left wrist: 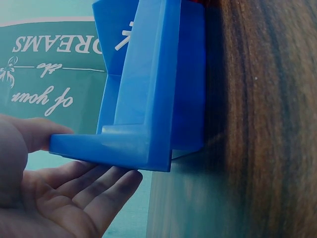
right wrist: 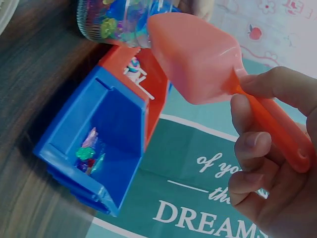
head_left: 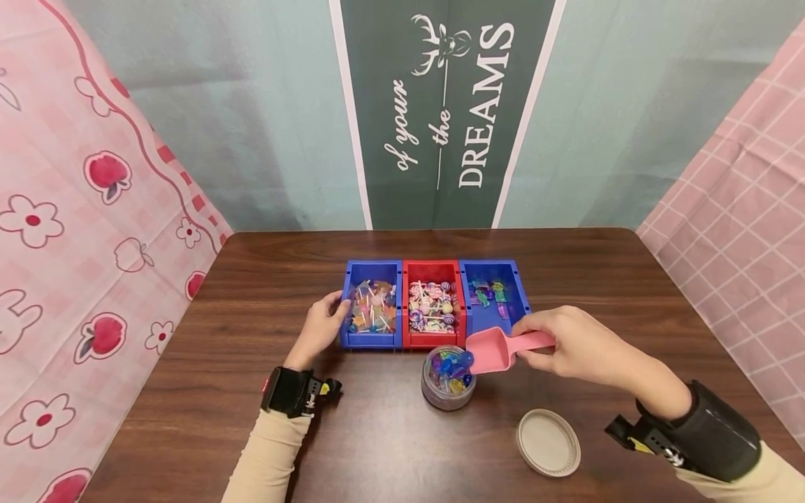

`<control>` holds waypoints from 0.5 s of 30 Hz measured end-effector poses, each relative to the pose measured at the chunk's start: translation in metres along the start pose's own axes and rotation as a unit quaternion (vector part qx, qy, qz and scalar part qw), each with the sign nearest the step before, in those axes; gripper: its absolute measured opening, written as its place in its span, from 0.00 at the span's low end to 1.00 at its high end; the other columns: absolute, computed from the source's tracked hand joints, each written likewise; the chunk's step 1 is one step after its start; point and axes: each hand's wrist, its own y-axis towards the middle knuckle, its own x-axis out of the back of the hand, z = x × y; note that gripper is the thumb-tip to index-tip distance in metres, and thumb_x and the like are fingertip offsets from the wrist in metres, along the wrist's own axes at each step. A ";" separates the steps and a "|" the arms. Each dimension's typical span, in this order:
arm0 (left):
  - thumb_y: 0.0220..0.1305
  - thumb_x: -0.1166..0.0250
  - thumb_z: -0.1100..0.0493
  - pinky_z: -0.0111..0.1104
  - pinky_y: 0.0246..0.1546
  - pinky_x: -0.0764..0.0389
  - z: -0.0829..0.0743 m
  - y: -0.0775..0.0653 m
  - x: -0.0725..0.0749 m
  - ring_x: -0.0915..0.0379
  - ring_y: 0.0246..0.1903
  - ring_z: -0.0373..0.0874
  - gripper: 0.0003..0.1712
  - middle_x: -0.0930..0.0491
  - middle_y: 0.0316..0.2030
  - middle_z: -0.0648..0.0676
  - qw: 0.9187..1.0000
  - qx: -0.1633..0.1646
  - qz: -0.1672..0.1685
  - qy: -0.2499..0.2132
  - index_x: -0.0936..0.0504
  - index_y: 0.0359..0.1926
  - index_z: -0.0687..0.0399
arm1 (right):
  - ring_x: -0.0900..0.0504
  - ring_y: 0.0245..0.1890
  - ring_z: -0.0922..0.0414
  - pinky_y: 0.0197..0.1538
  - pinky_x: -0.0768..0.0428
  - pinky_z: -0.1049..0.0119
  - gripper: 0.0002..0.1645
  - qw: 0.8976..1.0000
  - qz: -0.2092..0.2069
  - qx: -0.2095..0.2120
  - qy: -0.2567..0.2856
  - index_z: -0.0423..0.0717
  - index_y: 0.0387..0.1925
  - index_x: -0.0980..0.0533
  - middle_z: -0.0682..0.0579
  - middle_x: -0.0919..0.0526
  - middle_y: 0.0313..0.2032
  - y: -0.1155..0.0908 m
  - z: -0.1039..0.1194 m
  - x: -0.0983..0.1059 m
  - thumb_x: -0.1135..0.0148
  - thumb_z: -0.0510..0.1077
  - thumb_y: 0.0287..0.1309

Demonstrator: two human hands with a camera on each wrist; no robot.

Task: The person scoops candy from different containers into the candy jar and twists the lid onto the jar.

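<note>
My right hand (head_left: 575, 342) grips the handle of a pink scoop (head_left: 492, 351), its mouth tipped over the rim of a clear round jar (head_left: 445, 399). Wrapped candies in blue, purple and yellow fill the jar up to its top, a blue one right at the scoop's lip. My left hand (head_left: 319, 325) holds the side wall of the left blue bin (left wrist: 161, 99), thumb on one side and fingers on the other. That bin contains lollipops. At the right end, another blue bin (right wrist: 121, 111) has a few wrapped candies at its back.
Between the blue bins sits a red bin (head_left: 434, 341) with striped lollipops, all three in a row. A round, pale lid (head_left: 549, 443) lies on the brown table (head_left: 377, 454), right of the jar and nearer me. Printed cloths hang around the table.
</note>
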 end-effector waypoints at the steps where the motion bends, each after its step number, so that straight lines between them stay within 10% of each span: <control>1: 0.71 0.51 0.59 0.53 0.56 0.26 0.000 0.000 0.000 0.28 0.51 0.58 0.25 0.26 0.54 0.73 1.000 -0.001 0.000 0.001 0.34 0.61 0.74 | 0.29 0.20 0.66 0.19 0.25 0.74 0.13 1.000 -0.002 0.001 -0.003 0.47 0.30 0.18 0.56 0.15 0.26 0.000 0.001 0.001 0.26 0.40 0.36; 15: 0.71 0.52 0.58 0.52 0.56 0.26 0.001 0.000 0.000 0.28 0.51 0.57 0.26 0.26 0.55 0.72 1.000 0.003 0.010 -0.004 0.35 0.62 0.73 | 0.34 0.17 0.70 0.17 0.32 0.76 0.11 1.000 0.011 0.007 0.002 0.49 0.29 0.19 0.61 0.19 0.22 -0.004 0.006 0.001 0.27 0.41 0.38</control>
